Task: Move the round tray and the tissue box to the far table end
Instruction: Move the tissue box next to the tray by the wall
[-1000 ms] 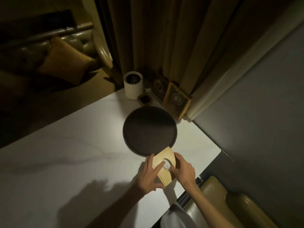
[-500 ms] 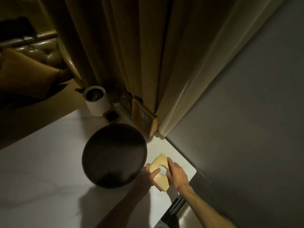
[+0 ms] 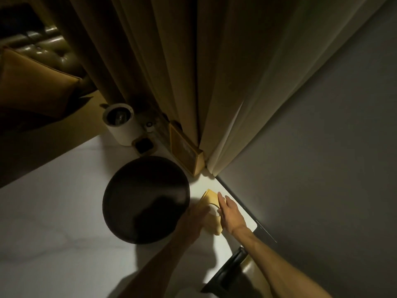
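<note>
The dark round tray (image 3: 146, 201) lies flat on the white marble table (image 3: 53, 222), near the far end by the curtain. Just right of it, close to the table's right edge, sits the yellow tissue box (image 3: 211, 204) with a round opening on top. My left hand (image 3: 196, 218) presses against the box's left side, in shadow and next to the tray's rim. Over the box's right side lies my right hand (image 3: 229, 214), fingers stretched forward. Both hands hold the box between them.
At the far table end stand a white cylindrical holder (image 3: 119, 123), a small dark square block (image 3: 144, 145) and a yellow framed sign (image 3: 185, 153) against the curtain (image 3: 193, 72). A grey wall (image 3: 322, 168) runs along the right. A chair back (image 3: 234, 269) sits below the table's edge.
The box has been slid farther along the table toward the curtain end, with both hands on it. My view has swung right and closer; the tray stays in place.
</note>
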### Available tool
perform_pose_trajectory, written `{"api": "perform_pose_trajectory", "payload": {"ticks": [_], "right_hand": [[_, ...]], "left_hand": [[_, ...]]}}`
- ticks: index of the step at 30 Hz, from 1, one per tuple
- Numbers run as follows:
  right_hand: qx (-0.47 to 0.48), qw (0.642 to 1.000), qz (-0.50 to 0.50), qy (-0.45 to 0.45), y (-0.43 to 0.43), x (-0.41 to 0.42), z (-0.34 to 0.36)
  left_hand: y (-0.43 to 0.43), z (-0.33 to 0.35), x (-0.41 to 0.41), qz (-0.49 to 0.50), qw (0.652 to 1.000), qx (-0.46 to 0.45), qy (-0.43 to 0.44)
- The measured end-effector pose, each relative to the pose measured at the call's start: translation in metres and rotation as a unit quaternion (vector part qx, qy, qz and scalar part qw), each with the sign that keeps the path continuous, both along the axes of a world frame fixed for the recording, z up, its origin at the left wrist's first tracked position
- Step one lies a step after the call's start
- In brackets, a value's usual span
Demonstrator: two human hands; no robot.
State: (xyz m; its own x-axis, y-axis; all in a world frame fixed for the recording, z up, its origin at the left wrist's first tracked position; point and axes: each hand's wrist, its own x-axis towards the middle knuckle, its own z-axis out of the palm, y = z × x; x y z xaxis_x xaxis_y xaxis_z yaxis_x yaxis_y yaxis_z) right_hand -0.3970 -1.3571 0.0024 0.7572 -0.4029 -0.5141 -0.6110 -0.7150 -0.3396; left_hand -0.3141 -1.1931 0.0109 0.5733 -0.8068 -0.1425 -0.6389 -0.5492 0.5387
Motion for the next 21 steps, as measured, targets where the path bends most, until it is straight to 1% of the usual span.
{"api": "perform_pose_trajectory", "payload": {"ticks": [1, 2, 3, 5, 7, 10, 12, 14, 16, 18, 21], "right_hand": [[0.0, 1.0, 0.005, -0.01, 0.001, -0.003, 0.0], [-0.013, 1.0, 0.011, -0.017, 0.003, -0.01, -0.002], [-0.035, 0.999, 0.032, -0.016, 0.005, -0.017, -0.002], [-0.061, 0.995, 0.077, -0.007, 0.008, -0.037, -0.006], [-0.066, 0.993, 0.1, 0.008, 0.01, -0.056, -0.01], [-0.06, 0.993, 0.097, 0.021, 0.011, -0.067, -0.013], [-0.071, 0.992, 0.094, 0.035, 0.013, -0.061, -0.013], [-0.072, 0.993, 0.079, 0.04, 0.016, -0.054, -0.015], [-0.066, 0.995, 0.069, 0.04, 0.016, -0.048, -0.016], [-0.067, 0.994, 0.07, 0.04, 0.015, -0.042, -0.017], [-0.082, 0.991, 0.089, 0.052, 0.008, -0.035, -0.016]], "left_hand": [[0.003, -0.011, -0.005, -0.008, 0.999, -0.008, -0.043], [0.007, -0.01, -0.009, -0.003, 1.0, 0.018, -0.007], [0.014, -0.01, -0.016, 0.007, 0.998, 0.058, 0.003], [0.024, -0.014, -0.028, 0.007, 0.999, 0.044, 0.004], [0.032, -0.016, -0.04, -0.028, 0.997, 0.064, 0.016], [0.038, -0.022, -0.043, -0.036, 0.998, 0.057, -0.02], [0.034, -0.02, -0.035, -0.048, 0.995, 0.09, -0.023], [0.028, -0.017, -0.023, -0.052, 0.991, 0.097, -0.069], [0.023, -0.009, -0.01, -0.058, 0.988, 0.118, -0.078], [0.022, -0.008, 0.0, -0.07, 0.987, 0.115, -0.089], [0.019, -0.004, 0.012, -0.092, 0.979, 0.147, -0.108]]}}
